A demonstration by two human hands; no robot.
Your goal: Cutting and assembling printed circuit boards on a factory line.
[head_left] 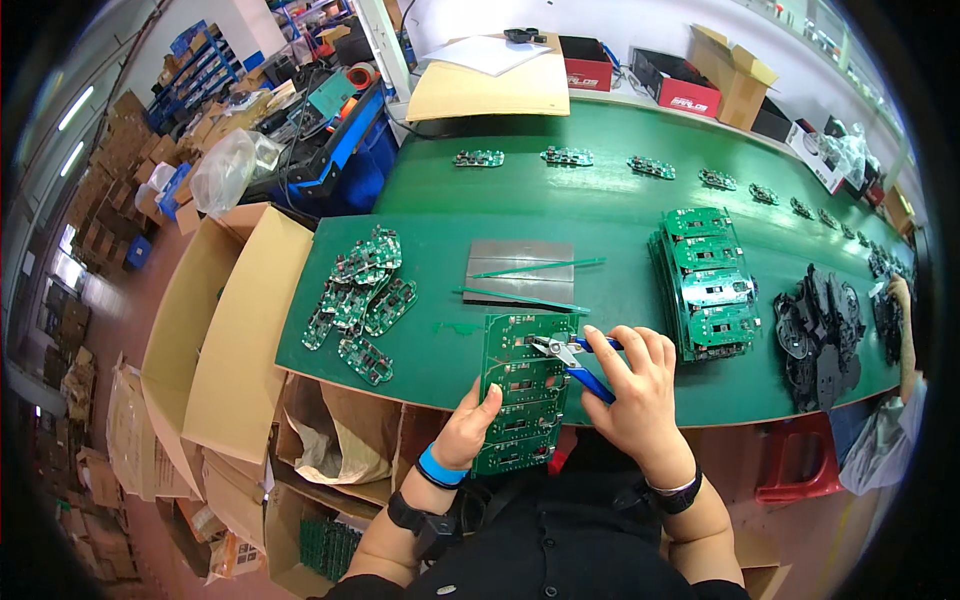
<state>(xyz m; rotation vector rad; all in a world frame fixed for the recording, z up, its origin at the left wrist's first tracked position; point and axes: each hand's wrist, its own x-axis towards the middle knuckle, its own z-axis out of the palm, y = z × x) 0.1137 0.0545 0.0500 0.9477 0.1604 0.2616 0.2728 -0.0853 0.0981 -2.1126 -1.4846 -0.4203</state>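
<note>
My left hand [468, 428] grips the left edge of a green circuit board panel [525, 385], its thumb on the face. The panel is held upright at the table's near edge. In my right hand [637, 390] are blue-handled cutting pliers [590, 372], fingers wrapped around the handles. The pliers' metal jaws touch the panel near its top. Just beyond lies a dark flat plate [522, 262] with thin green strips [540, 267] across it. A loose pile of separate circuit boards [362, 285] sits to the left. A tall stack of board panels [708, 285] stands on the right.
Black plastic housings [820, 335] are heaped at the right, near another person's arm [903, 335]. A row of small boards [652, 167] runs along the green table's far part. Open cardboard boxes [225, 330] stand at the left; a red stool [800, 465] is below right.
</note>
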